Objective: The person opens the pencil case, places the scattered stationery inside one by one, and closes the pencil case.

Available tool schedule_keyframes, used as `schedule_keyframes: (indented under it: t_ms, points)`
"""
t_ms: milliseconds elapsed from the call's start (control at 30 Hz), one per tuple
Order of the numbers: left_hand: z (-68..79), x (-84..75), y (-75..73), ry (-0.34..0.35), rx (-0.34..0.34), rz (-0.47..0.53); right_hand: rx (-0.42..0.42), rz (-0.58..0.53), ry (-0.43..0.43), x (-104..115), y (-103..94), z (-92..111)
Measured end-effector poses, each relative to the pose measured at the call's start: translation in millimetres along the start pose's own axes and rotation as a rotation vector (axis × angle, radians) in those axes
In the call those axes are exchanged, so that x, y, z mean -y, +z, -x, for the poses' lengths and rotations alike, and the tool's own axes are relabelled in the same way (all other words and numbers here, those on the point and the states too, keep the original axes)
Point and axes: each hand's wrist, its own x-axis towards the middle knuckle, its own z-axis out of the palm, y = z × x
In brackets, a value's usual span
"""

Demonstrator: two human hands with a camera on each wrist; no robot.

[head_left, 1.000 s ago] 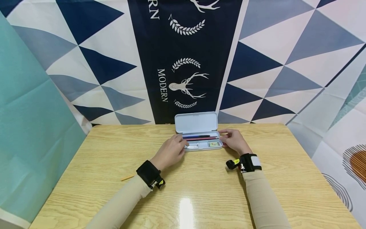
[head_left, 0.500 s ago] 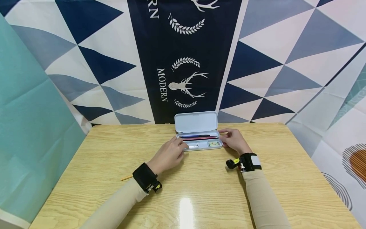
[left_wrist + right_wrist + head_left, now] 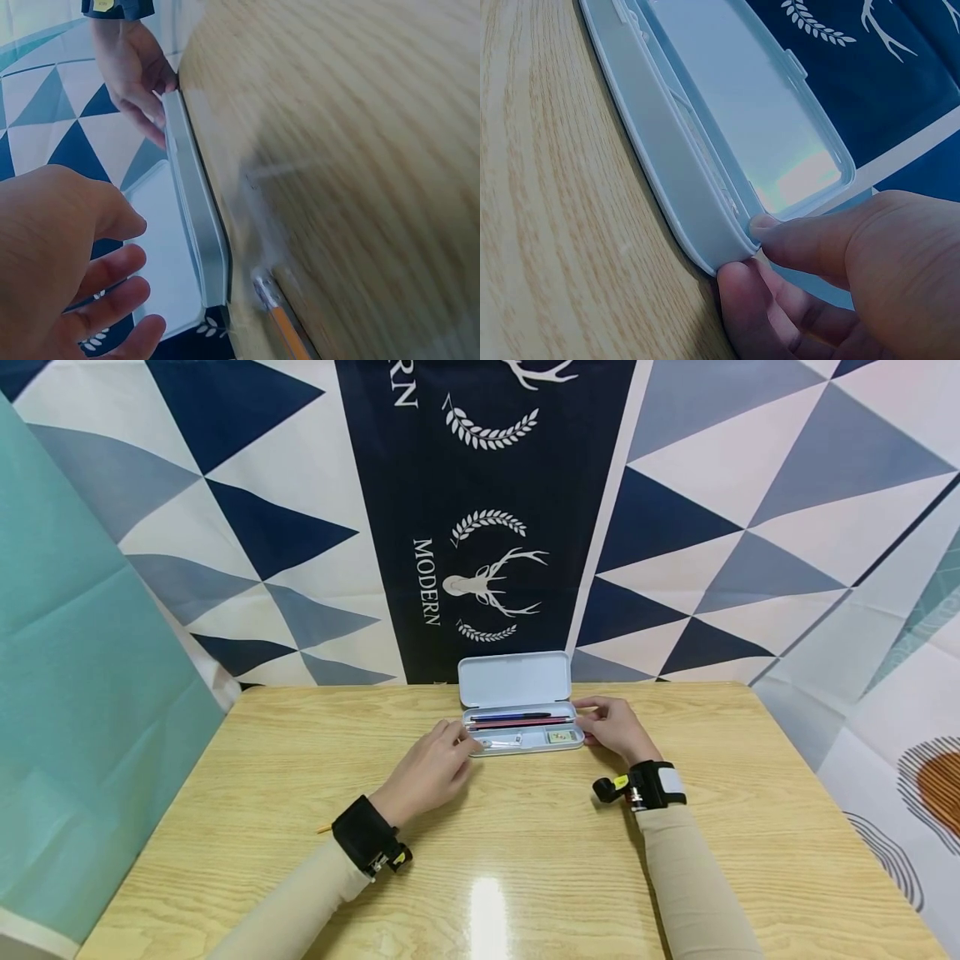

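Note:
A pale blue pencil case (image 3: 534,749) lies at the table's back edge with its lid raised. Inside it are a dark blue pen (image 3: 517,716), a red pencil (image 3: 517,723), a small white item (image 3: 501,742) too small to name, and a yellowish block (image 3: 561,737) at the right. My left hand (image 3: 427,768) is at the case's left end; in the left wrist view its thumb and fingers are apart, holding nothing. My right hand (image 3: 617,728) pinches the case's right end, thumb (image 3: 780,232) at the inner rim and forefinger on the outside wall.
An orange pencil (image 3: 289,330) with a metal-banded end lies on the wooden table (image 3: 525,852), mostly hidden behind my left wrist in the head view. Patterned cloth (image 3: 480,477) hangs just behind the table's back edge.
My left hand has drawn back left and toward me, from over the case's left compartment to its left end, uncovering more of the contents. My right hand stays where it was.

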Motion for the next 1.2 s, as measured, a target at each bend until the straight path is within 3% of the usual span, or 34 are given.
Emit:
schedule_keyframes:
  t_ms: [200, 1000, 1200]
  points:
    - [11.5, 5.2, -3.6, -0.003, -0.021, -0.038, -0.002, 0.0, 0.007, 0, -0.8, 0]
    - [53.2, 23.7, -12.1, -0.044, 0.015, -0.094, -0.011, -0.015, 0.016, 0, -0.1, -1]
    - [64.5, 27.8, -15.7, -0.028, -0.005, -0.126, -0.012, -0.018, 0.018, 0, 0.1, -2]
